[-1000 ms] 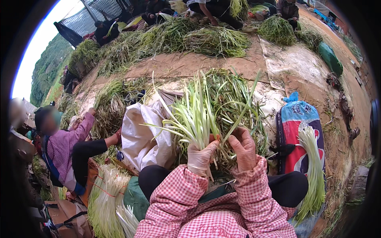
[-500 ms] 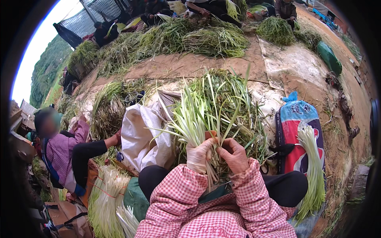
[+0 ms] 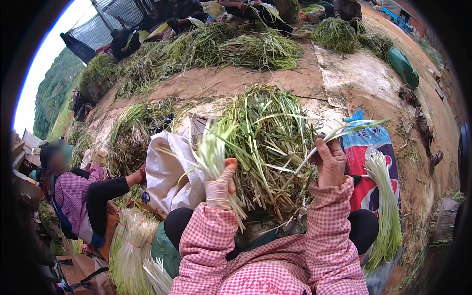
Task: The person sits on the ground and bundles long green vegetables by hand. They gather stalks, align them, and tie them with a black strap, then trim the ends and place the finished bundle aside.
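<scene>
My left hand (image 3: 220,189), in a pale thin glove with orange at the fingers, is closed around a bunch of chives (image 3: 214,147). Their pale green leaves fan upward, blurred at the tips, and the white ends hang below the fist. My right hand (image 3: 330,161) is bare and pinches a few long chive stalks (image 3: 351,128) that stretch off to the right. Between the two hands, on the ground before me, lies a big tangled heap of loose chives (image 3: 265,140), green on top with brownish dry bits.
A white sack (image 3: 172,169) lies left of the heap. Tied bundles of pale chives (image 3: 130,250) rest at lower left, and a cleaned bunch (image 3: 381,211) lies on a blue-and-red bag (image 3: 361,147) at right. A person (image 3: 78,191) sits at left; others sit behind far heaps (image 3: 260,51).
My hands have parted: the left moved left with its bunch, the right moved right and up with a few stalks pulled apart from it. The heap between them shows more fully.
</scene>
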Available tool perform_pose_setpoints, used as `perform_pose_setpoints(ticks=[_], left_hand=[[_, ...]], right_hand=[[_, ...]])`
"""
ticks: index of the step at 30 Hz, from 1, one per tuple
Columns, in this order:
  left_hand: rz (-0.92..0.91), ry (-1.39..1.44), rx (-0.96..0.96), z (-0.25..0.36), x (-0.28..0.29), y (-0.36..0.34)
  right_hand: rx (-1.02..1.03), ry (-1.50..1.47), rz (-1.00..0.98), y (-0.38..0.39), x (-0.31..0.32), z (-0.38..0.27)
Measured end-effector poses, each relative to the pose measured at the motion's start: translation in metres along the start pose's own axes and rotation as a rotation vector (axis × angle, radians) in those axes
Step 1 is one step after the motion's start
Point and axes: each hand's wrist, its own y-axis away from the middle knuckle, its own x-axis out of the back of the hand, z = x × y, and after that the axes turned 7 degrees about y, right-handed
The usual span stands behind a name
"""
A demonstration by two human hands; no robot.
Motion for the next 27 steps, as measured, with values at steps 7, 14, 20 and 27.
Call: perform_pose_setpoints(ticks=[7, 14, 20, 27], left_hand=[[-0.234, -0.062, 0.045, 0.019, -0.042, 0.037], [-0.283, 0.059, 0.113, 0.002, -0.047, 0.022], [-0.407, 0.215, 0.254, 0.010, -0.038, -0.001], [-0.291, 0.436, -0.105, 0.086, 0.014, -0.056]], right_hand=[[-0.074, 0.178, -0.381, 0.019, -0.047, 0.000], [0.004, 0.238, -0.540, 0.030, -0.041, 0.028], [0.017, 0.211, -0.780, 0.042, -0.035, 0.053], [0.097, 0.575, -0.389, 0.013, 0.019, 0.054]])
